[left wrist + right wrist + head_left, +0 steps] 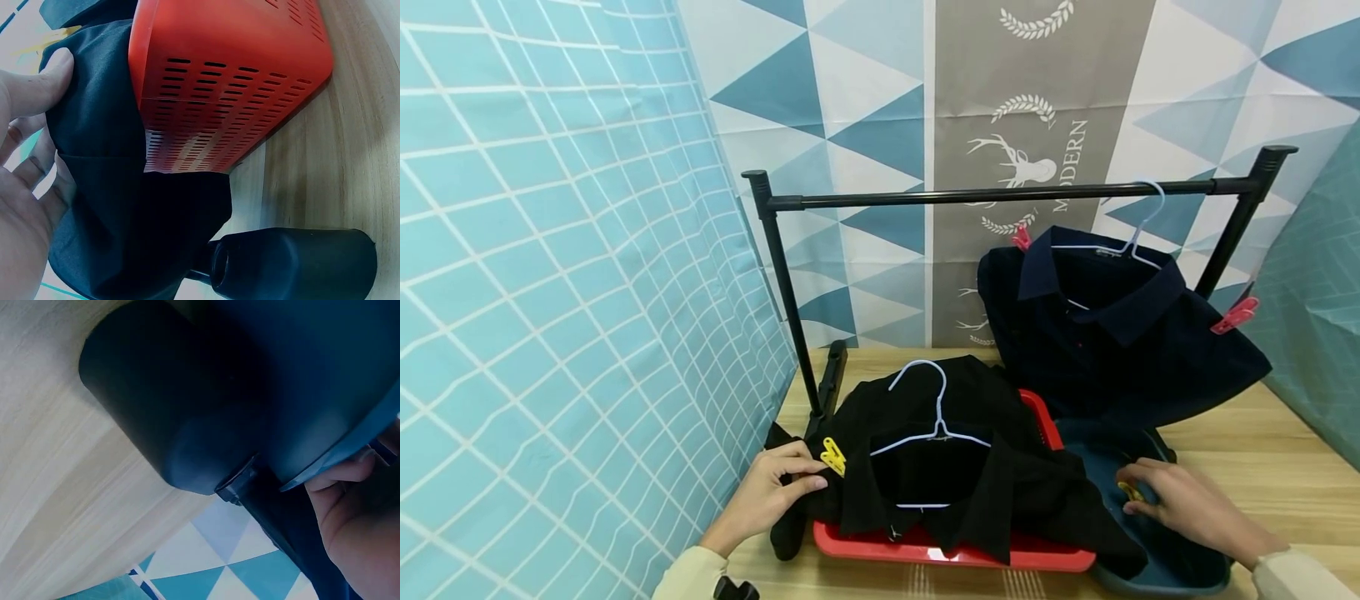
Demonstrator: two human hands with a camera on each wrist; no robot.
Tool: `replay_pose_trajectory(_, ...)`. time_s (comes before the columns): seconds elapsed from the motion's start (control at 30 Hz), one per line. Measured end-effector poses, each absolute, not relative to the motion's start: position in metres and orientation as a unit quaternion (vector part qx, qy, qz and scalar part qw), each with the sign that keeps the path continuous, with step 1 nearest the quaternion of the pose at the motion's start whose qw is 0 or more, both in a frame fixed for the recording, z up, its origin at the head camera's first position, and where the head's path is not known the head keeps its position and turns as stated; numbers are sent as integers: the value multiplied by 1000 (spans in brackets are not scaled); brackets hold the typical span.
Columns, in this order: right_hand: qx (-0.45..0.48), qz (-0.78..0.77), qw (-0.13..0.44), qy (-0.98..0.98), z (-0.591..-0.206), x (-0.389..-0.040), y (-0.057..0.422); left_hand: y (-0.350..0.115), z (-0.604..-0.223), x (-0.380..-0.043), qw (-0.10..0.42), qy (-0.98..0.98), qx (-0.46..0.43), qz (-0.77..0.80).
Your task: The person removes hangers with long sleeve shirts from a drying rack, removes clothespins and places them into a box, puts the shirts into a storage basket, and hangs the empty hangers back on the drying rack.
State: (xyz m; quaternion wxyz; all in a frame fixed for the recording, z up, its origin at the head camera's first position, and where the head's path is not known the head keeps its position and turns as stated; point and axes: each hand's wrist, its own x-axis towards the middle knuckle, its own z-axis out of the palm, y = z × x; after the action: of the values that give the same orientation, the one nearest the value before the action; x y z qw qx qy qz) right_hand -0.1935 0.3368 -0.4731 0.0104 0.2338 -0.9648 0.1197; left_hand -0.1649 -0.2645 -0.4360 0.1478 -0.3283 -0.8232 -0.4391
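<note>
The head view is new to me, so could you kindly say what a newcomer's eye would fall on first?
Probably the navy shirt, hanging at the right of the black rail with two pinkish-red clips on it. Next comes the bright red basket at front centre, a black shirt and pale hanger lying over it. Small yellow clips also stand out: one by the left grip, another in the right grip.

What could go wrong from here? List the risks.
The yellow clip in the right fingers might drop into the blue basin.
The black shirt overhangs the red basket and might drag it along.
The pale hanger sits in an open collar and could slip out.
</note>
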Motion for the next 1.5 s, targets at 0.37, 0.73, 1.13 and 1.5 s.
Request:
replay_pose_trajectory(0.37, 228, 121, -56, -965, -473, -198, 333, -263, -432, -163, 144, -825, -327, -438)
replay_pose_trajectory(0.73, 257, 138, -48, -955, -479, -199, 338, -259, -431, -161, 154, -817, -342, -438)
replay_pose_trajectory(1.13, 273, 140, 0, -952, -471, -196, 333, -264, -436, -163, 151, -823, -330, -436)
replay_pose_trajectory(1.5, 264, 155, 59, -950, -447, -186, 312, -263, -435, -163, 151, -825, -324, -437)
